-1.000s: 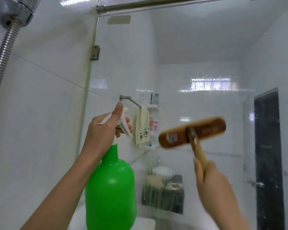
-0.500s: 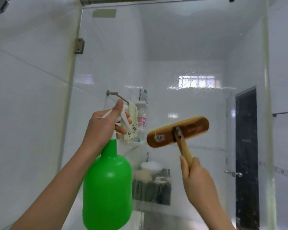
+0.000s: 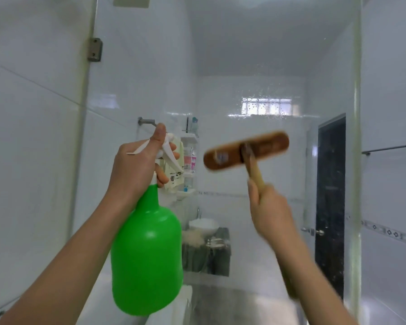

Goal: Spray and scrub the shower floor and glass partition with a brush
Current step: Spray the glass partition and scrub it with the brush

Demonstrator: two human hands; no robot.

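Up goes the wooden brush [image 3: 245, 153] near the wet glass partition [image 3: 256, 55]. The right hand [image 3: 271, 212] grips its handle; the left hand [image 3: 136, 170] grips the green spray bottle [image 3: 148, 259]. Most scrubbing seems still left.

Domestic bathroom, shower area: white tiled walls [image 3: 31, 141], hinged glass partition [image 3: 244, 48], basin [image 3: 203, 225] and toiletry shelf [image 3: 189, 137] beyond.

Left hand [image 3: 136, 170], raised, grips the bottle [image 3: 148, 261], thumb up; right hand [image 3: 270, 212], raised, clasps the brush [image 3: 246, 153].
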